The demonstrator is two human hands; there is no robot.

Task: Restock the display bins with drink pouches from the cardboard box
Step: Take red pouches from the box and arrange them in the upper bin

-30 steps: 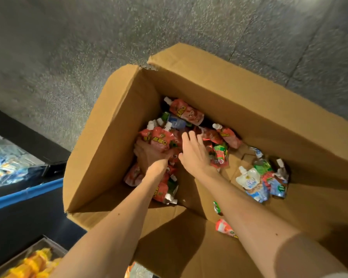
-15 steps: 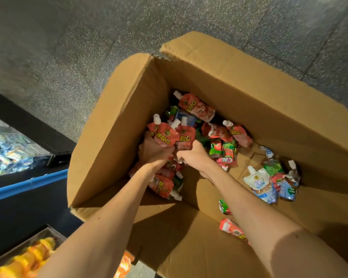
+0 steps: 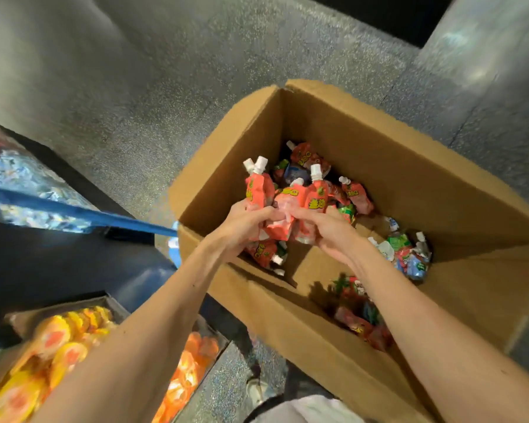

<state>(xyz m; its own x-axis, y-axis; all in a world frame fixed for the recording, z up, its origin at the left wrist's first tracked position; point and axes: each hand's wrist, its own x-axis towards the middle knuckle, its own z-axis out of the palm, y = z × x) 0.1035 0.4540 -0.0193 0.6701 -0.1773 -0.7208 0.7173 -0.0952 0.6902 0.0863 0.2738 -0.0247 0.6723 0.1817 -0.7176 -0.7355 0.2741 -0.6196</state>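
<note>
An open cardboard box [image 3: 379, 154] stands on the floor with loose drink pouches inside. Both my hands are over its left part, lifting a bunch of red pouches [image 3: 284, 199] with white spouts. My left hand [image 3: 245, 224] grips the left side of the bunch, and my right hand [image 3: 327, 230] grips the right side. More red pouches [image 3: 355, 196] lie behind the bunch. A small heap of green, blue and white pouches [image 3: 406, 254] lies at the box's right. A few more pouches [image 3: 358, 319] sit in the near corner.
Display bins stand at the lower left: one with yellow-orange pouches [image 3: 58, 346], another with orange pouches [image 3: 190, 361]. A blue rail [image 3: 74, 209] runs past a bin of blue-white packs [image 3: 19, 175]. Speckled grey floor [image 3: 165, 71] surrounds the box. A shoe [image 3: 257, 389] shows below.
My hands closed on a bunch of red pouches in the box and raised it above the pile. The view swung toward the display bins.
</note>
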